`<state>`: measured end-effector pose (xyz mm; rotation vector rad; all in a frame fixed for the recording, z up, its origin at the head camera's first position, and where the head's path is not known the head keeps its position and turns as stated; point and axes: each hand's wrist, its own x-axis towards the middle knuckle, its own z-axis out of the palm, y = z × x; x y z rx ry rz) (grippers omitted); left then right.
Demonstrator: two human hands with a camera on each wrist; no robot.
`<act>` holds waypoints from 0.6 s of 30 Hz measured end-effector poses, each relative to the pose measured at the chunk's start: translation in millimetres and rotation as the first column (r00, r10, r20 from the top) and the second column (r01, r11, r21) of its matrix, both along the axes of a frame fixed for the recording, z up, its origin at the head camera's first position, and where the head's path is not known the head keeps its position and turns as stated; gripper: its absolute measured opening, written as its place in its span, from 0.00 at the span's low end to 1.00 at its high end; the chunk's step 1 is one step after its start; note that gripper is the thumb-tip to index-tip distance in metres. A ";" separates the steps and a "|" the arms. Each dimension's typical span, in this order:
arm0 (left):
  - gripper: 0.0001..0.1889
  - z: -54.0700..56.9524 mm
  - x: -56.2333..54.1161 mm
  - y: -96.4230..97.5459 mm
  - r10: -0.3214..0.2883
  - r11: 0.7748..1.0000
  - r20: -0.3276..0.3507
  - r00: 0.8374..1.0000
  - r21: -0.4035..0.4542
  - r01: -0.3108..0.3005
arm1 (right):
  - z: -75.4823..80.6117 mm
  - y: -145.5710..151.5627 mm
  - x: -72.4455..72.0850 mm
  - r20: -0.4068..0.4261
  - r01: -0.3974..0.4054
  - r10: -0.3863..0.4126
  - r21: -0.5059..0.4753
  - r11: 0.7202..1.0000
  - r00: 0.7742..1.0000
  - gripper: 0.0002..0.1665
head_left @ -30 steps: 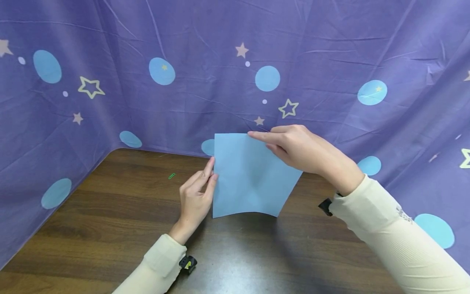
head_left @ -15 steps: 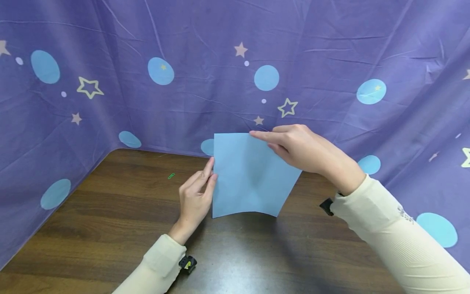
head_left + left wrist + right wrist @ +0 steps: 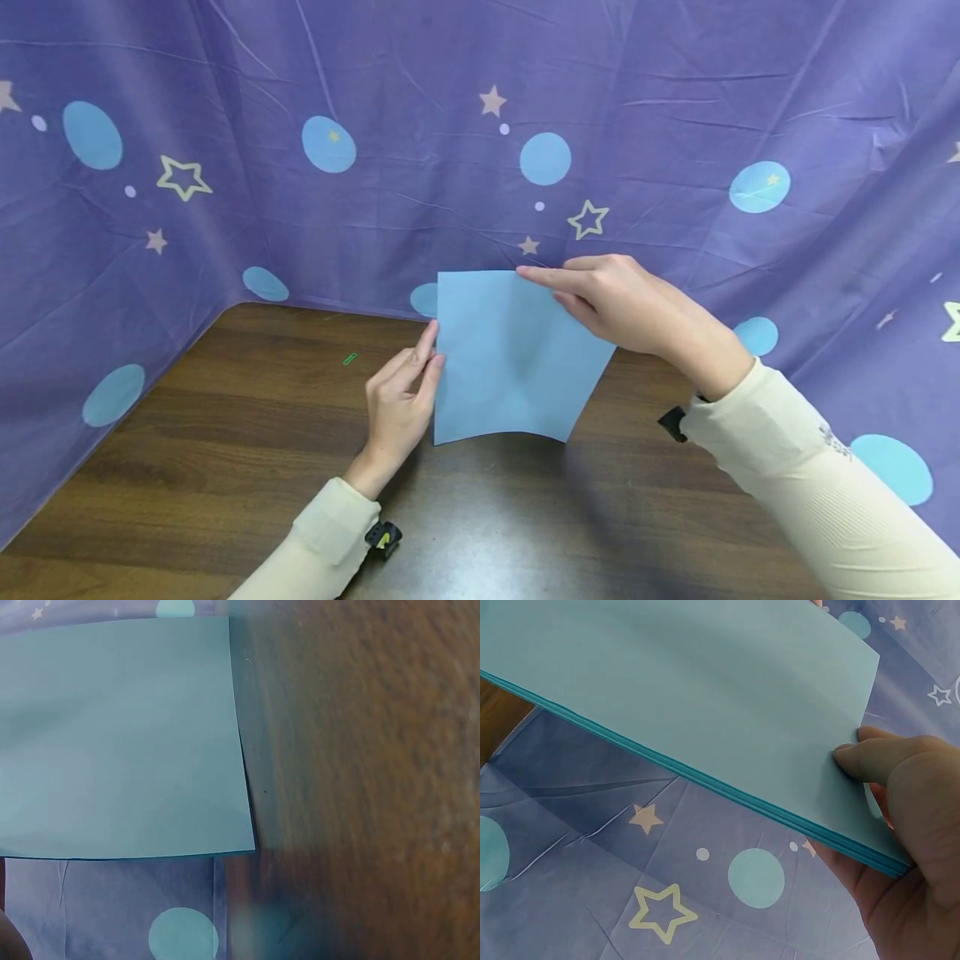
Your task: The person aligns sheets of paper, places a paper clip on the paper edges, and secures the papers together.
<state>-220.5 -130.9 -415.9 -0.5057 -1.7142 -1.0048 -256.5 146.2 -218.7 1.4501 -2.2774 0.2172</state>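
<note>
A stack of light blue paper sheets [image 3: 517, 358] stands on edge on the wooden table, slightly bowed along its bottom. Several thin layers show along its edge in the right wrist view. My right hand [image 3: 622, 304] grips the upper right corner, index finger stretched along the top edge; in the right wrist view the thumb [image 3: 862, 761] lies on the near face of the sheets and other fingers pass behind. My left hand [image 3: 401, 400] touches the left edge with its thumb and fairly straight fingers. In the left wrist view only a bit of skin [image 3: 11, 941] shows at the lower left.
A small green paper clip [image 3: 350, 359] lies on the brown wooden table [image 3: 225, 467], left of the sheets. A purple curtain [image 3: 420, 75] with stars and blue dots hangs behind and at both sides. Dark straps [image 3: 384, 540] sit at the wrists.
My right hand has slid slightly right along the top edge of the paper sheets. My left hand and the sheets stay nearly still.
</note>
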 end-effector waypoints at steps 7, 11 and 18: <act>0.28 -0.1 0.3 -0.1 -0.003 1.000 0.013 1.000 0.006 0.003 | 0.1 0.3 0.1 -0.010 -0.011 0.011 -0.007 1.000 1.000 0.30; 0.30 -0.1 -0.2 -0.4 -0.004 1.000 0.000 1.000 -0.005 0.004 | 0.1 1.1 0.7 -0.018 -0.016 0.016 -0.012 1.000 1.000 0.30; 0.30 -0.1 -0.2 -0.6 -0.005 1.000 -0.015 1.000 -0.007 0.005 | 0.1 2.8 1.6 -0.018 0.004 -0.004 -0.006 1.000 1.000 0.30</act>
